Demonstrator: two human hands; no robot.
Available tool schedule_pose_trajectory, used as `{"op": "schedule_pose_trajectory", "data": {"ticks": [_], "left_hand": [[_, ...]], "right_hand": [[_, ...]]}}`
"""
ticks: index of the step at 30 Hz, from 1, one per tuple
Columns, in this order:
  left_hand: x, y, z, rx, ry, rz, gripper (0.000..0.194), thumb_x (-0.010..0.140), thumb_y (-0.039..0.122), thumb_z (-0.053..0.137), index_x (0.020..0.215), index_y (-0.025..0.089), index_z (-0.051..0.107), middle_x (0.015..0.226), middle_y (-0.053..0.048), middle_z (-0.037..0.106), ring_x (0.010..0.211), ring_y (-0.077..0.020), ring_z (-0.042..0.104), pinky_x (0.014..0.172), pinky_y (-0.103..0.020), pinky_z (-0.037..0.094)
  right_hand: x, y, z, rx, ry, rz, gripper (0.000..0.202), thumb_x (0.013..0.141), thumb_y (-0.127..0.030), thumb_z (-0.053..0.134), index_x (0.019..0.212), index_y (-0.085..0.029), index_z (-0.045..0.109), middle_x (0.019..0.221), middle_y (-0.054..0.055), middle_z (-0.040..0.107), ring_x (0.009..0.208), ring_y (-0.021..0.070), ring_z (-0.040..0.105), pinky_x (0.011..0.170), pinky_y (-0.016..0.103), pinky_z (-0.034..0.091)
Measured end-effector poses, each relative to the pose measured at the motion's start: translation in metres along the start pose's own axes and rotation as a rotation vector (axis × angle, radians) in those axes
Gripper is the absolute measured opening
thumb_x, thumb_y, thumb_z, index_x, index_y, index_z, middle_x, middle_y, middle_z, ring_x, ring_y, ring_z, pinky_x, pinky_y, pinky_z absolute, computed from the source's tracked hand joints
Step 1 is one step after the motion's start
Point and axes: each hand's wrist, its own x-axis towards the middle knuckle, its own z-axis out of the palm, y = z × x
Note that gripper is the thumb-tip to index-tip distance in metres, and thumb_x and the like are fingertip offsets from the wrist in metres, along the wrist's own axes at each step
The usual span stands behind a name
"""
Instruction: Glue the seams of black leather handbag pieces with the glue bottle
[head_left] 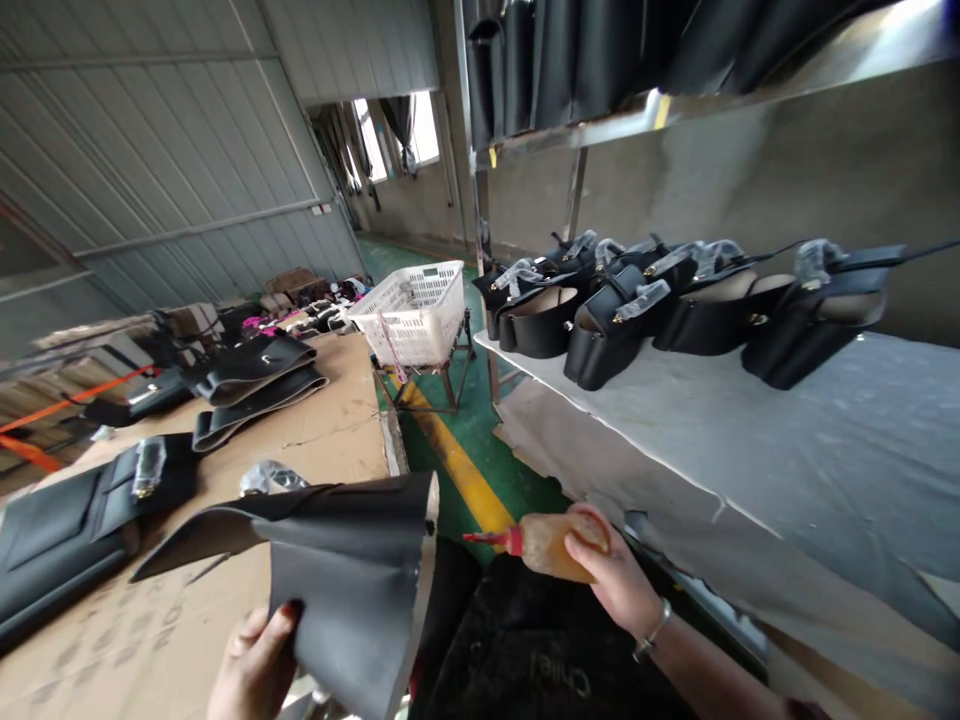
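Note:
My left hand (259,655) grips a black leather bag piece (345,590) by its lower left side, thumb on the black face. The piece is curved, and its pale cut edge faces right. In my right hand (619,580) is a squeeze bottle (555,545) of amber liquid with a red nozzle. The bottle lies nearly level, its tip pointing left toward the leather edge but apart from it. Fingers beneath the bottle are partly hidden.
A cardboard-topped table (352,400) at left bears flat black leather pieces (255,370). A white plastic basket (416,320) stands on a metal stand beyond. Several black bags (607,330) with plastic-wrapped clasps line the grey-covered shelf (750,420) at right; more black pieces hang over an upper rack.

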Motion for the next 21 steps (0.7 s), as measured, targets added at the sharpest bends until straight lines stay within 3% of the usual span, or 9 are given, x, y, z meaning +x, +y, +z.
{"op": "schedule_pose_trajectory", "data": {"ticks": [6,10,15,21], "left_hand": [[-0.004,-0.004,0.007,-0.083,0.064,-0.068,0.046,0.042,0.049,0.092,0.057,0.016,0.063,0.047,0.005,0.05,0.042,-0.0088,0.043,0.041,-0.022,0.039],[-0.006,-0.008,0.009,-0.102,0.061,-0.054,0.049,0.04,0.045,0.094,0.052,0.016,0.057,0.045,0.008,0.041,0.039,-0.0061,0.034,0.037,-0.019,0.031],[-0.006,-0.008,0.01,-0.082,0.068,-0.054,0.049,0.039,0.047,0.093,0.055,0.016,0.059,0.047,0.006,0.045,0.042,-0.0082,0.038,0.038,-0.022,0.037],[-0.006,-0.008,0.011,-0.076,0.054,-0.016,0.044,0.046,0.045,0.09,0.051,0.017,0.057,0.047,0.006,0.039,0.043,-0.0081,0.032,0.037,-0.021,0.032]], "right_hand": [[0.004,-0.013,0.017,-0.342,-0.082,-0.165,0.034,0.069,-0.044,0.078,0.092,-0.023,0.064,0.08,0.002,0.066,0.075,0.0226,0.062,0.069,0.032,0.053],[0.013,-0.02,0.03,-0.417,-0.093,-0.234,0.031,0.069,-0.043,0.074,0.088,-0.023,0.062,0.078,0.001,0.064,0.074,0.0225,0.061,0.07,0.033,0.052],[0.028,-0.02,0.037,-0.502,-0.129,-0.324,0.028,0.07,-0.042,0.072,0.086,-0.023,0.06,0.076,0.0,0.06,0.072,0.0208,0.058,0.069,0.033,0.051],[0.037,-0.012,0.043,-0.501,-0.162,-0.358,0.026,0.071,-0.043,0.071,0.084,-0.024,0.059,0.076,0.0,0.059,0.071,0.02,0.058,0.068,0.031,0.05]]}}
